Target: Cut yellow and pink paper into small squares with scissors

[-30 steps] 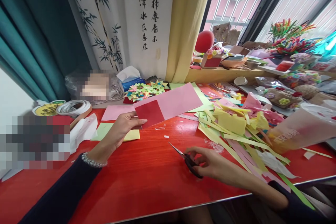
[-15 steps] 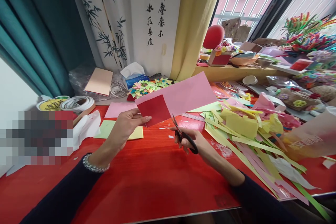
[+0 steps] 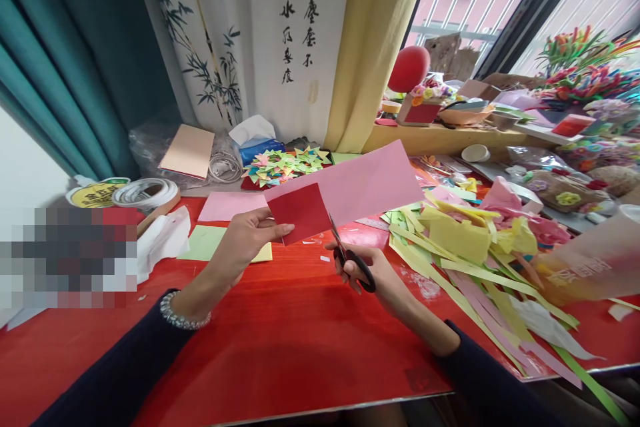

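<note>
Pinched between the thumb and fingers of my left hand [image 3: 253, 237] are a red paper square [image 3: 303, 213] and a longer pink paper strip [image 3: 370, 180]. The square lies over the strip's left part, and the strip sticks out far to the right. My right hand [image 3: 367, 267] is closed round the black handles of the scissors [image 3: 357, 263]. Their blades point up and left, with the tips at the right edge of the red square, against the pink paper. Both papers are held above the red table [image 3: 280, 347].
Yellow, green and pink paper strips [image 3: 460, 240] are heaped at the right. Small folded pieces [image 3: 287, 165] are piled behind the pink strip. Green and pink sheets [image 3: 233, 205], a tape roll [image 3: 145, 193] and crumpled tissue [image 3: 165, 240] lie at the left.
The red square and pink strip have shifted slightly right, and the strip's right end reaches farther right. The scissors remain at the red square's edge.
</note>
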`<state>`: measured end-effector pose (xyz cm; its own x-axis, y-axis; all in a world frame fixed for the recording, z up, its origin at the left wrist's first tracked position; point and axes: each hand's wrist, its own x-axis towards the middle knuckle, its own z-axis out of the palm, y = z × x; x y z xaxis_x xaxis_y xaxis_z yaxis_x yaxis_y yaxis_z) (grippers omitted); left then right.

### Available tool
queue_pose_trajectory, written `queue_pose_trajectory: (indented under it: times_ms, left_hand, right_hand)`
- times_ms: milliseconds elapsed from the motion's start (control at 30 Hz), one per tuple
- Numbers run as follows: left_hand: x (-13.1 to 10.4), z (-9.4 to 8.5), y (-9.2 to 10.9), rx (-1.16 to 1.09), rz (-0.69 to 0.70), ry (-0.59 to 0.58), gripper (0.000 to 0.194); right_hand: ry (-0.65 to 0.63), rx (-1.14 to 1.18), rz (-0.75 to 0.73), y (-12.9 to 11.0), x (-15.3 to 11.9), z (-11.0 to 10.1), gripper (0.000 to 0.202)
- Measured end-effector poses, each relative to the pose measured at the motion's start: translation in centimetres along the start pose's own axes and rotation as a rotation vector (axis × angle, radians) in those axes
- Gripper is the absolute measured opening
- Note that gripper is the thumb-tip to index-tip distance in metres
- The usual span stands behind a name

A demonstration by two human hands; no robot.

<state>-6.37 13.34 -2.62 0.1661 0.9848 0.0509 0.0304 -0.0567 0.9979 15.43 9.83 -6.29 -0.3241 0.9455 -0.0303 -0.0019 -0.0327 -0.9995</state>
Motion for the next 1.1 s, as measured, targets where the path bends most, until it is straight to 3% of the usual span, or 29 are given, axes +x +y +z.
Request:
queue_pose_trajectory:
  times_ms: [400, 800, 1100]
  left_hand:
    - [-0.1, 0.0, -0.1, -0.025, -0.015, 0.009, 0.023]
    - [-0.1, 0.0, -0.4, -0.004, -0.084, -0.095, 0.021]
    - [-0.2, 0.0, -0.3, -0.032, -0.106, -0.086, 0.021]
  right_hand:
    - [0.07, 0.023, -0.015, 0.3, -0.3, 0.5, 0.03]
    - [0.061, 0.006, -0.003, 0.6, -0.2, 0.5, 0.038]
    - [0.109, 0.046, 0.004, 0.2, -0.5, 1.1, 0.034]
